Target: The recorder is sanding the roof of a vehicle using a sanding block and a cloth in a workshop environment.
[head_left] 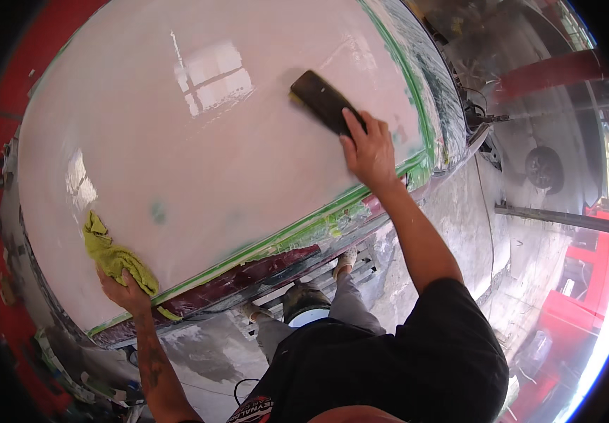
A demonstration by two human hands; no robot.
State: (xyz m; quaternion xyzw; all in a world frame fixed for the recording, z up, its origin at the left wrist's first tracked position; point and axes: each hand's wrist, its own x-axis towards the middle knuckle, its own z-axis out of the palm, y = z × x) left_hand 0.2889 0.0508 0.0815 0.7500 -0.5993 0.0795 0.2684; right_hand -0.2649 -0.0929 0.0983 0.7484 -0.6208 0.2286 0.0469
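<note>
My right hand (373, 151) is closed around the near end of a long dark sanding block (324, 102), which lies against a wide, pale primed car panel (199, 162). A yellowish layer shows along the block's far left edge. At the panel's near left corner my left hand (125, 290) grips a crumpled yellow-green cloth (118, 257) against the surface; the cloth hides part of its fingers. Wet-looking reflections and a few faint green patches mark the panel. Green masking tape (248, 252) runs along its near and right edges.
A dark bucket (304, 299) with pale contents stands between my feet, below the panel's near edge. Clear plastic film (424, 63) covers the car beyond the right tape line. A metal bar (558, 218) and red equipment (572, 310) are at the right, over grey concrete floor (459, 218).
</note>
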